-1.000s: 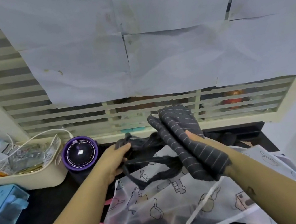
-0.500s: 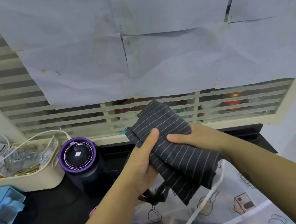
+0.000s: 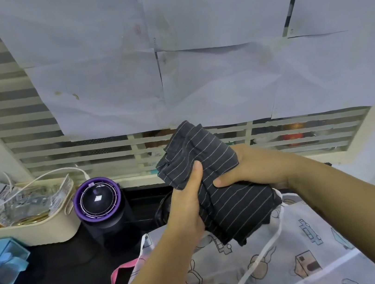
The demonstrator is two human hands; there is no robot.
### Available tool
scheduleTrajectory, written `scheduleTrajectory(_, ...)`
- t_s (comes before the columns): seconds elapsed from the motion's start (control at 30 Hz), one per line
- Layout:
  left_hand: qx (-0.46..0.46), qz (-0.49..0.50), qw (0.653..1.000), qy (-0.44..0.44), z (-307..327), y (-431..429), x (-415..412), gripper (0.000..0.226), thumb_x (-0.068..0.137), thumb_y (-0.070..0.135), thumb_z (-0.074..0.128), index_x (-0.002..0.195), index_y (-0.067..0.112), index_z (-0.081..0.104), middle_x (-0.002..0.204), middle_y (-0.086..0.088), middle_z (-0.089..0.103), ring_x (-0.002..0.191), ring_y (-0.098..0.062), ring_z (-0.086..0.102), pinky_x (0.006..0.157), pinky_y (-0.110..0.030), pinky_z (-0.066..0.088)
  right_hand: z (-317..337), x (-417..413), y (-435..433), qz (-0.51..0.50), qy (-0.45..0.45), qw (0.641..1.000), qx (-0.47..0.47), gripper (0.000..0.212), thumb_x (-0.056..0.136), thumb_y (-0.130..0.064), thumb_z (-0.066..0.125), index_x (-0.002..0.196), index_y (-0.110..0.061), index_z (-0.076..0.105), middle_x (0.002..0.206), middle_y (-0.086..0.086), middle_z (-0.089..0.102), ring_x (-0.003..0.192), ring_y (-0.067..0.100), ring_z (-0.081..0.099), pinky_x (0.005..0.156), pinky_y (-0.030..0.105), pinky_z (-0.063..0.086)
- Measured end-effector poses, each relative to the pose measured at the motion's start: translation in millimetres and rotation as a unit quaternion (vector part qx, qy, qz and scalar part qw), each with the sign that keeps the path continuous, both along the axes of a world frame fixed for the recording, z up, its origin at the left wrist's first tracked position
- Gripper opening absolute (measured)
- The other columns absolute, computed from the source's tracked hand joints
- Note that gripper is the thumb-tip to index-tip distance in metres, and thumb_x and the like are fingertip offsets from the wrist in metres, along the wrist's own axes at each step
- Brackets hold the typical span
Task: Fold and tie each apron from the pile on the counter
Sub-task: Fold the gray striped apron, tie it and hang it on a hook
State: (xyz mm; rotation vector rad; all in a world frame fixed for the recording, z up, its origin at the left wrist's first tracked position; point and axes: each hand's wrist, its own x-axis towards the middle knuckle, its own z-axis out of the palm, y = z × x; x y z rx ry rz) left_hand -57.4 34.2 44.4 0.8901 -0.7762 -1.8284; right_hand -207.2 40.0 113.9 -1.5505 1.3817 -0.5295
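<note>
Dim, flat, bluish light — soft overall, edges bowed by the wide lens, shadows faint.

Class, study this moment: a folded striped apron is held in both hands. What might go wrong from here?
The striped apron is kept folded only by the left hand and right hand in mid-air; a looser grip may let it unfold. Its lower end hangs over the white tie of the printed apron, which might get caught up in the knot.
</note>
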Motion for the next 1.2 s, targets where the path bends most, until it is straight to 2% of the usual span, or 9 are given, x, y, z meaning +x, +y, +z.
scheduleTrajectory(0.1,0.034,-0.127,0.991,-0.018,3,-7,17,0.087,0.056,0.058,0.081,0.130,0.021,0.055,0.120,-0.006,0.068,0.111,-0.024,0.064,0.095,-0.044,0.048,6,-7,1,0.033,-0.050,0.998,0.023,0.040,0.083,-0.003,0.068,0.119,-0.018,0.057,0.111,0.003,0.070,0.103,0.020,0.066,0.094,0.037,0.052)
scheduleTrajectory(0.2,0.042,-0.227,0.972,0.034,0,-7,29,0.105,0.038,0.051,0.093,0.129,0.017,0.055,0.126,-0.011,0.063,0.118,-0.029,0.059,0.102,-0.048,0.040,11,-15,2,0.073,-0.094,0.991,0.062,0.046,0.082,0.008,0.062,0.117,-0.021,0.055,0.106,0.000,0.070,0.099,0.018,0.068,0.086,0.031,0.055)
scheduleTrajectory(0.47,0.053,-0.150,0.970,0.183,-1,-5,25,0.103,0.034,0.023,0.099,0.126,0.006,0.055,0.122,-0.020,0.063,0.106,-0.033,0.065,0.087,-0.049,0.055,11,-27,1,0.080,-0.154,0.979,0.104,0.051,0.071,0.002,0.065,0.115,-0.021,0.055,0.101,0.000,0.073,0.095,0.019,0.069,0.078,0.030,0.057)
scheduleTrajectory(0.57,0.007,-0.128,0.981,0.148,3,-7,27,0.096,0.037,0.019,0.098,0.123,0.008,0.058,0.118,-0.019,0.066,0.104,-0.032,0.066,0.083,-0.046,0.057,11,-30,0,0.077,-0.129,0.983,0.104,0.048,0.070,-0.003,0.066,0.113,-0.019,0.057,0.103,0.002,0.072,0.099,0.022,0.068,0.084,0.033,0.056)
scheduleTrajectory(0.7,-0.076,-0.028,0.994,0.068,12,-3,19,0.053,0.070,0.008,0.081,0.119,0.010,0.061,0.117,-0.016,0.067,0.106,-0.030,0.066,0.087,-0.044,0.055,12,-33,-2,0.057,-0.088,0.990,0.091,0.046,0.068,-0.009,0.069,0.112,-0.019,0.058,0.104,0.002,0.072,0.099,0.021,0.068,0.086,0.034,0.055)
scheduleTrajectory(0.87,-0.121,0.051,0.991,0.026,13,5,6,0.054,0.070,0.009,0.069,0.122,0.016,0.056,0.113,-0.004,0.070,0.107,-0.022,0.066,0.090,-0.042,0.053,13,-28,0,0.011,0.029,0.999,0.008,0.042,0.077,-0.022,0.078,0.113,-0.030,0.057,0.111,-0.005,0.068,0.101,0.014,0.065,0.095,0.035,0.050)
scheduleTrajectory(1.0,-0.094,-0.016,0.995,0.042,9,7,6,0.061,0.073,0.010,0.072,0.131,0.014,0.052,0.121,-0.009,0.066,0.110,-0.025,0.064,0.093,-0.042,0.053,14,-22,6,0.023,0.134,0.989,-0.054,0.029,0.082,-0.034,0.072,0.107,-0.032,0.058,0.104,-0.013,0.065,0.092,0.002,0.061,0.077,0.015,0.046)
scheduleTrajectory(1.1,-0.026,0.027,0.998,0.060,11,7,-2,0.053,0.078,0.011,0.067,0.129,0.015,0.055,0.118,-0.013,0.067,0.105,-0.028,0.066,0.084,-0.043,0.056,5,-10,5,0.018,0.219,0.960,-0.173,0.014,0.085,-0.032,0.069,0.085,-0.020,0.060,0.084,-0.008,0.064,0.077,0.005,0.059,0.066,0.012,0.041)
scheduleTrajectory(1.2,0.015,0.079,0.992,0.092,15,7,-9,0.041,0.088,0.009,0.061,0.128,0.013,0.055,0.113,-0.014,0.069,0.098,-0.028,0.069,0.067,-0.038,0.058,-2,-6,7,0.016,0.243,0.937,-0.250,0.023,0.083,-0.030,0.070,0.071,-0.022,0.052,0.068,-0.009,0.058,0.064,0.003,0.054,0.058,0.018,0.038)
